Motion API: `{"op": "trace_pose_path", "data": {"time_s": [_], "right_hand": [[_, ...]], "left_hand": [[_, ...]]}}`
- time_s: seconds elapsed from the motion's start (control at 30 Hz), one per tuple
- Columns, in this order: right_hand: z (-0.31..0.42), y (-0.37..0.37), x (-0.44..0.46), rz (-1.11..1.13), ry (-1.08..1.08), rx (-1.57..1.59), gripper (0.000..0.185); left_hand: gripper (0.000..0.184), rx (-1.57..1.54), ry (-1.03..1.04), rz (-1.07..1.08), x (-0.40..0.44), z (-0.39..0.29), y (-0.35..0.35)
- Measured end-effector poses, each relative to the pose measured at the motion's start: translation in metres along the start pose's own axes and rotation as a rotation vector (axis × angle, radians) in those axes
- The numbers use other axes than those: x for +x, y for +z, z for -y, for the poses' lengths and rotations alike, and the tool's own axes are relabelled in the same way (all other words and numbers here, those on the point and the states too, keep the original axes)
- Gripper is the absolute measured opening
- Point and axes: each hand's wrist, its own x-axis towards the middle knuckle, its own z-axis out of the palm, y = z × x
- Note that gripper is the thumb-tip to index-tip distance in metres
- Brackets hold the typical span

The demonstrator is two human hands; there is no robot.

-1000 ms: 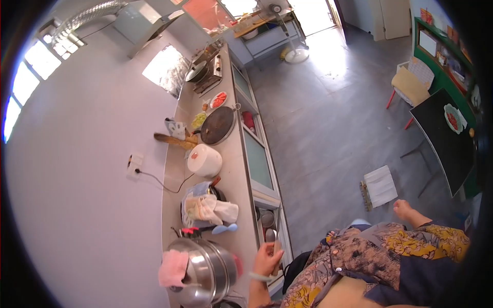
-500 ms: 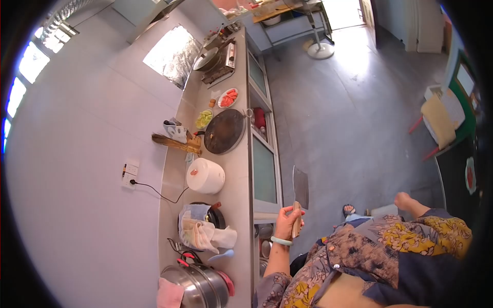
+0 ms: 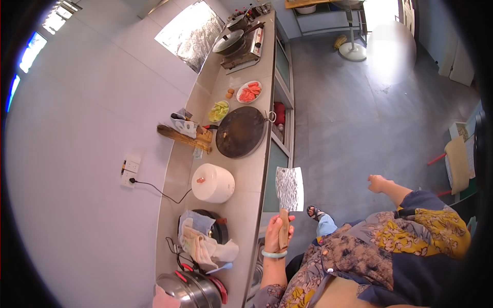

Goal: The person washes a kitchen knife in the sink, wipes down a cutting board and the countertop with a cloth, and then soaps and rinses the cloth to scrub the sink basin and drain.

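My left hand (image 3: 277, 235), with a pale bracelet at the wrist, is wrapped around the wooden handle of a cleaver (image 3: 290, 189). Its wide metal blade points up and away from me, its shiny face toward the camera, beside the counter's front edge. My right hand (image 3: 379, 183) hangs out over the floor on the other side of my body, fingers curled in, with nothing visible in it. On the counter ahead lies a round dark chopping board (image 3: 240, 132). Beyond it are a plate of cut red pieces (image 3: 249, 92) and a bowl of green pieces (image 3: 219, 111).
Along the counter (image 3: 246, 177) stand a white rice cooker (image 3: 213, 183), a knife block (image 3: 204, 139), cloths (image 3: 205, 241), a steel pot (image 3: 190, 290) and a gas stove (image 3: 252, 47) with a lidded pan. A fan base (image 3: 353, 51) and a chair (image 3: 456, 159) stand on the floor.
The cleaver has turned so its blade face shows. My right arm has swung forward and left in view. The chopping board and stove appear farther right in the shifted view.
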Motion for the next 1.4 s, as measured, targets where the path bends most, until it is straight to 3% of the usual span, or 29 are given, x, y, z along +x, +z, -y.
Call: {"op": "trace_pose_path", "data": {"time_s": [0.1, 0.2, 0.43, 0.53, 0.63, 0.67, 0.8, 0.97, 1.07, 1.2, 1.23, 1.4], "right_hand": [[0.027, -0.011, 0.042, -0.019, 0.052, 0.121, 0.045], [0.058, -0.044, 0.061, 0.134, 0.079, -0.26, 0.046], [0.127, -0.077, 0.187, 0.068, -0.271, -0.104, 0.045], [0.206, -0.125, 0.236, 0.036, -0.494, -0.055, 0.04], [0.307, -0.178, 0.285, -0.005, -0.618, 0.236, 0.035], [0.342, -0.198, 0.297, 0.014, -0.605, 0.472, 0.03], [0.472, -0.254, 0.419, -0.187, -0.929, 0.486, 0.023], [0.614, -0.309, 0.535, -0.379, -1.081, 0.109, 0.023], [0.661, -0.312, 0.554, -0.522, -1.046, -0.163, 0.027], [0.713, -0.301, 0.585, -0.413, -0.947, -0.445, 0.032], [0.707, -0.297, 0.573, -0.408, -0.906, -0.458, 0.033], [0.728, -0.293, 0.613, -0.236, -0.91, -0.558, 0.031]], "left_hand": [[0.034, 0.118, 0.026, -0.042, 0.036, -0.029, -0.01], [0.035, 0.223, -0.026, -0.132, 0.077, -0.059, -0.013], [0.033, 0.263, -0.118, -0.157, 0.157, -0.119, -0.023], [0.034, 0.308, -0.117, -0.174, 0.181, -0.134, -0.023], [0.035, 0.339, -0.119, -0.23, 0.2, -0.149, -0.031], [0.036, 0.35, -0.114, -0.262, 0.205, -0.155, -0.03], [0.035, 0.383, -0.12, -0.413, 0.23, -0.172, -0.031], [0.038, 0.266, -0.053, -0.655, 0.271, -0.179, -0.001], [0.038, 0.113, 0.037, -0.739, 0.276, -0.153, -0.002], [0.038, 0.007, 0.069, -0.864, 0.288, -0.147, 0.022], [0.038, 0.037, 0.122, -0.841, 0.282, -0.125, -0.005], [0.038, -0.055, 0.115, -0.962, 0.295, -0.137, 0.032]]}}
